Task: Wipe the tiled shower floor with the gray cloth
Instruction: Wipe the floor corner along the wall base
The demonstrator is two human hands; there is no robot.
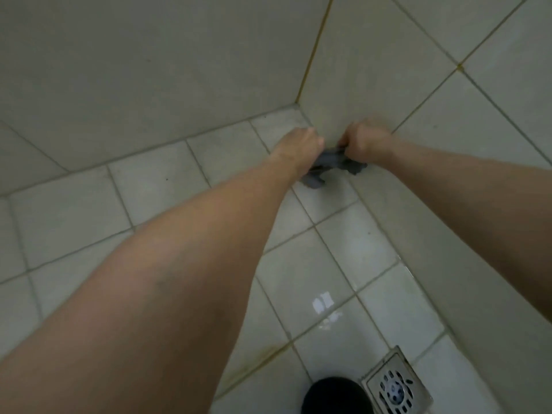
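**Gripping the gray cloth between both hands at the corner**

Your left hand (298,144) and right hand (366,141) sit close together, and the gray cloth (331,162) is bunched in the gap between them. Both hands are curled into fists around it. Your right hand clamps its upper end, while your left hand covers the other end, so that grip is partly hidden.

The cloth's long axis runs roughly from one hand to the other, sagging below your knuckles. One loose tail hangs under your left wrist and another just below your right hand. Neither hand is nearer, since each has an end.

The cloth looks dark gray, crumpled and rope-like rather than spread flat. You cannot tell whether its tails touch the shower floor (167,186) or hang just above it.

The wall (352,94) stands directly beyond your knuckles. Most of the floor lies back towards you from your hands, glossy and apparently wet near the drain (395,383). As a judgement, the cloth needs opening out flat before it can be drawn back over those tiles.
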